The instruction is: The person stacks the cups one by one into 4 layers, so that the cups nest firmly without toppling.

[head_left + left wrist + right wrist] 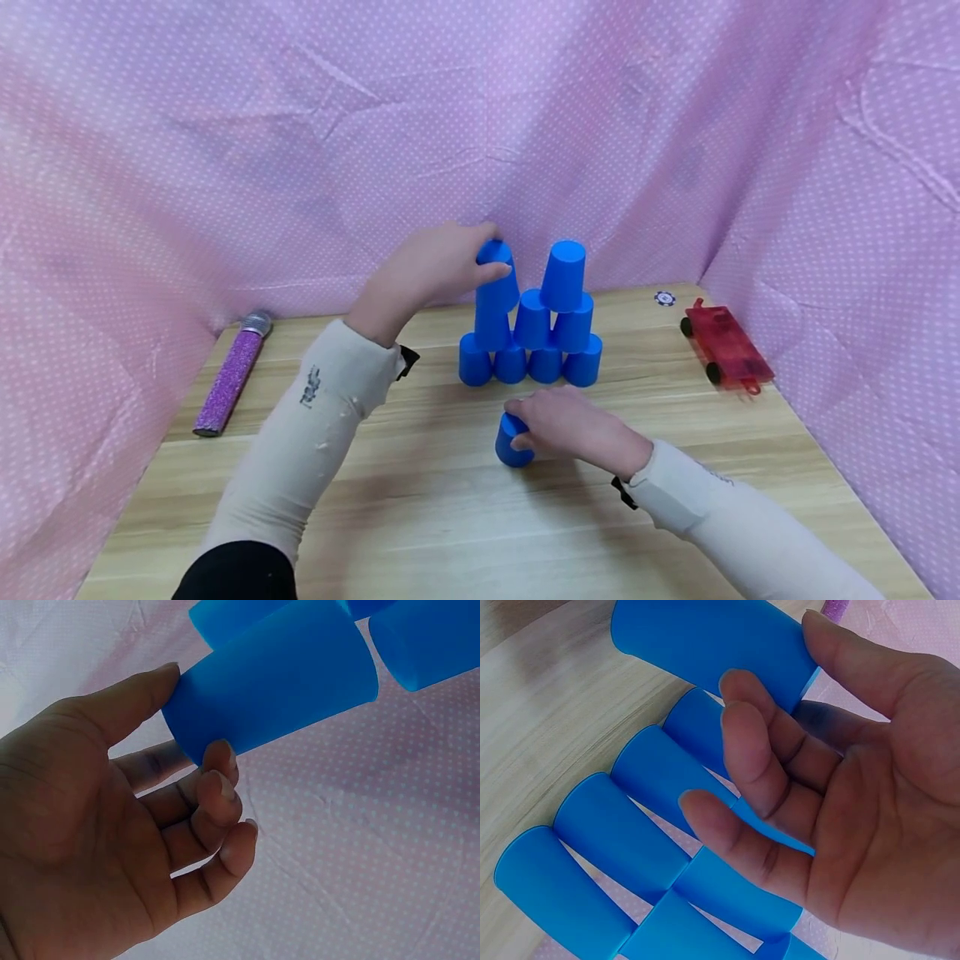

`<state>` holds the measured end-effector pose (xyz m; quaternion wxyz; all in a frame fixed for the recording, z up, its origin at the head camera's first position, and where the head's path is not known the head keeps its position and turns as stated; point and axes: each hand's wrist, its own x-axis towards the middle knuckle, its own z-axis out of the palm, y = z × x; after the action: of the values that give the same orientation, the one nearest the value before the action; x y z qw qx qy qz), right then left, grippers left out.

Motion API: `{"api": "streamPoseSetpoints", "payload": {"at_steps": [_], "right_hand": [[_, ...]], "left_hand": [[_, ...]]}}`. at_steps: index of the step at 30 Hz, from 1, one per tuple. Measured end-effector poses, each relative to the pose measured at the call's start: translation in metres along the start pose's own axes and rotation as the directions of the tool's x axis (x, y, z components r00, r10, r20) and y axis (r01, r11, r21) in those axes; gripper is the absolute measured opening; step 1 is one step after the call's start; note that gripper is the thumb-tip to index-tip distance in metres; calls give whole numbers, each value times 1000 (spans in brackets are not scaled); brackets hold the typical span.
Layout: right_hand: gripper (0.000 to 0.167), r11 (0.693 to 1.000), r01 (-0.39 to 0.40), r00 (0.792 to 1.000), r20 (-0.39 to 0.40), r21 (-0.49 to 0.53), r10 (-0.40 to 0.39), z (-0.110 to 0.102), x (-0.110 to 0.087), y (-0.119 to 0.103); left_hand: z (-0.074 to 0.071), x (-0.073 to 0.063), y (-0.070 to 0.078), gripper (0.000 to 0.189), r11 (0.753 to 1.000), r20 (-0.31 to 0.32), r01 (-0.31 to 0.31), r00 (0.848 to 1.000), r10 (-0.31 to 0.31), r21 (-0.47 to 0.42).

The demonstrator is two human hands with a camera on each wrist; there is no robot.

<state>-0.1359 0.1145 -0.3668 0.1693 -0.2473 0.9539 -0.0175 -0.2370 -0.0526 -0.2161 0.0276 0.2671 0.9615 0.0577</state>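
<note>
Blue cups stand upside down in a stacked wall, with several in the bottom row (475, 362), several above it and two on the third level. My left hand (442, 262) pinches the upper left cup (498, 287) near its top, thumb on the near side; in the left wrist view that cup (277, 682) lies between thumb and fingers. In front of the wall, my right hand (573, 425) pinches a single upside-down cup (513, 442) near its closed end. The upper right cup (564, 275) stands apart from both hands.
A glittery purple microphone (234, 375) lies at the table's left. To the right are a red translucent toy car (727, 346) and a poker chip (664, 298). Pink dotted cloth (480, 125) hangs behind and beside the wooden table (420, 533).
</note>
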Motion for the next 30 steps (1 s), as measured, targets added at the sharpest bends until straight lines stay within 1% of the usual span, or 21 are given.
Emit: {"api": "streamPoseSetpoints", "payload": {"at_steps": [6, 10, 20, 26, 30], "right_hand": [[46, 1000, 10, 1000, -7, -2, -10, 1, 0, 1], [47, 1000, 11, 1000, -7, -7, -11, 1, 1, 1], [46, 1000, 2, 1000, 4, -24, -2, 0, 1, 0], [44, 1000, 9, 1000, -3, -30, -9, 1, 1, 1], [44, 999, 9, 1000, -8, -31, -9, 1, 0, 2]], "left_hand": [[4, 15, 3, 57, 1000, -31, 3, 1000, -3, -6], [7, 22, 4, 58, 1000, -37, 3, 999, -4, -17], [13, 30, 6, 57, 1000, -33, 14, 999, -14, -6], [19, 35, 8, 56, 1000, -38, 0, 999, 1, 22], [21, 38, 9, 58, 1000, -36, -1, 999, 2, 21]]}}
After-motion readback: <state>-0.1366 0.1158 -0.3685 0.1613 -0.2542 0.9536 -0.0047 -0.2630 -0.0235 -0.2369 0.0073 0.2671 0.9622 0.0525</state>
